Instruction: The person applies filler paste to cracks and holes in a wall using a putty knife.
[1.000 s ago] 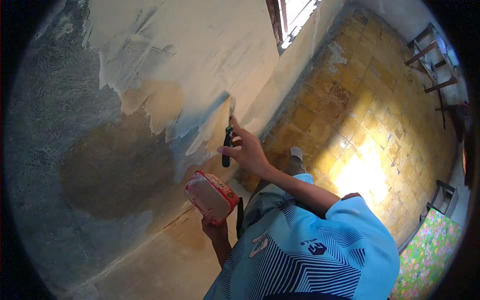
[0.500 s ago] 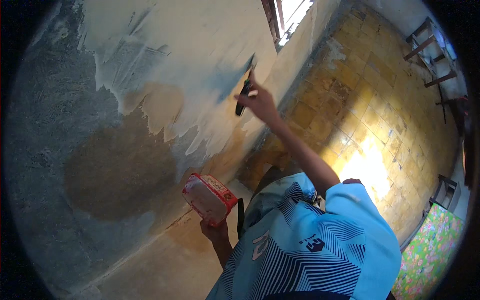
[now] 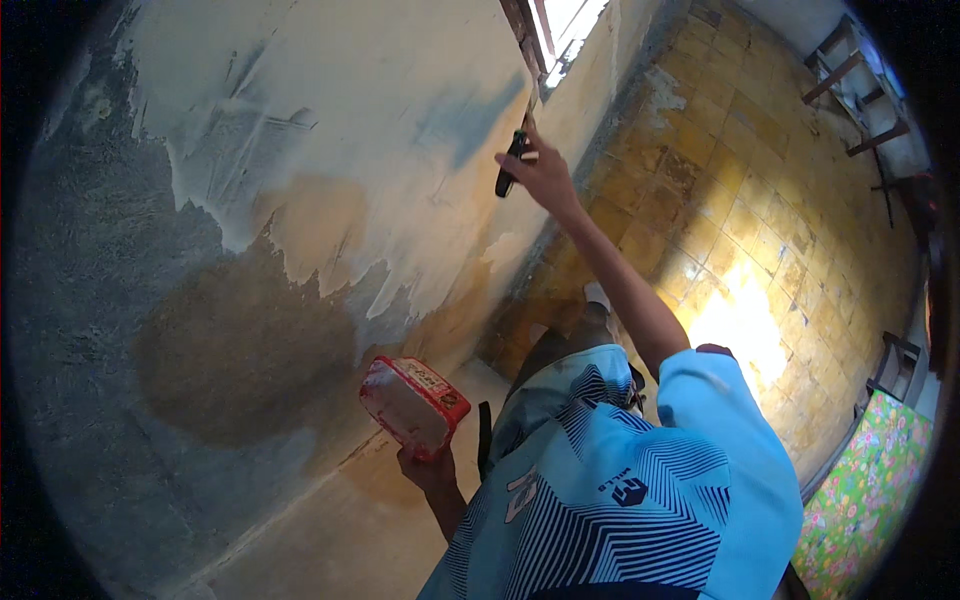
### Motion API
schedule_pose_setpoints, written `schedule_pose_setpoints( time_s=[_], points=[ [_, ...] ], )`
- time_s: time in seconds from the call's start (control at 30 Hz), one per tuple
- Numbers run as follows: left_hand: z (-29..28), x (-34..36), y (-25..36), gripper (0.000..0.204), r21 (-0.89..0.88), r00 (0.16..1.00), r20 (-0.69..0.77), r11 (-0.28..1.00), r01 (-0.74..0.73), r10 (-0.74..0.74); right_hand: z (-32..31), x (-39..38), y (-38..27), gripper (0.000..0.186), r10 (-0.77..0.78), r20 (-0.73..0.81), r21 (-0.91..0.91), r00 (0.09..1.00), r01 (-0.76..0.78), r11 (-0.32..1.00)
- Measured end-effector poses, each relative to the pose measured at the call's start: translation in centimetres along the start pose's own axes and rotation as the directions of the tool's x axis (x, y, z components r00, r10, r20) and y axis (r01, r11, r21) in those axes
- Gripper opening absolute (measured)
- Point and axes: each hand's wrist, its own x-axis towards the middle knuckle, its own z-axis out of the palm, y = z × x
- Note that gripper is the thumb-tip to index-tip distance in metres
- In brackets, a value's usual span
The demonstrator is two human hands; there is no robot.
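My left hand point(image 3: 430, 472) is closed around the bottom end of a red plastic tub point(image 3: 440, 388), which is tilted and has whitish paste smeared inside. Out at arm's length, my right hand point(image 3: 547, 180) grips a putty knife point(image 3: 511, 165) by its black handle. Its thin blade points up along the wall, close to the lower corner of the window frame, and I cannot tell whether it touches. Cream-white filler point(image 3: 330, 110) coats the upper part of the wall, ending in a ragged edge over rough grey wall point(image 3: 90, 300).
A window point(image 3: 565, 35) with a brown wooden frame is at the top. Yellow-brown floor tiles point(image 3: 690, 190) stretch to the right, with a bright sunlit patch. Wooden furniture point(image 3: 850, 85) stands at the far right. A green floral cloth point(image 3: 868, 490) lies at lower right.
My right hand has moved up and a little right with the putty knife, toward the window corner. The tub in my left hand has barely shifted.
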Motion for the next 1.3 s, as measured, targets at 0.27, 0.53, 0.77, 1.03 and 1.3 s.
schedule_pose_setpoints(
  time_s=[0.27,0.53,0.77,1.03,1.3],
  points=[
    [0.8,-0.2,0.0,0.077,-0.01,0.997,0.071,1.0,-0.007,0.008,4.9,-6.6,0.2,0.093,0.024,0.167,-0.267,0.986,0.022,0.963],
    [1.3,0.1,0.3,0.08,-0.021,0.999,0.044,1.0,-0.016,0.017,4.2,-10.5,1.1,0.091,0.011,0.18,-0.01,0.984,-0.01,1.0],
    [2.6,0.3,-0.2,0.079,-0.007,0.991,0.131,1.0,0.026,-0.025,-0.6,2.2,2.5,0.087,-0.055,0.015,-0.123,0.998,0.056,0.991],
    [2.7,0.0,0.1,0.079,0.044,0.996,0.092,0.999,0.009,-0.013,7.3,-12.0,1.1,0.095,0.036,0.185,-0.15,0.982,-0.008,0.989],
    [3.2,0.0,0.2,0.077,0.054,0.998,0.068,0.998,0.011,-0.015,1.4,-4.0,1.8,0.099,-0.045,0.058,-0.009,0.997,0.045,0.999]
  ],
)
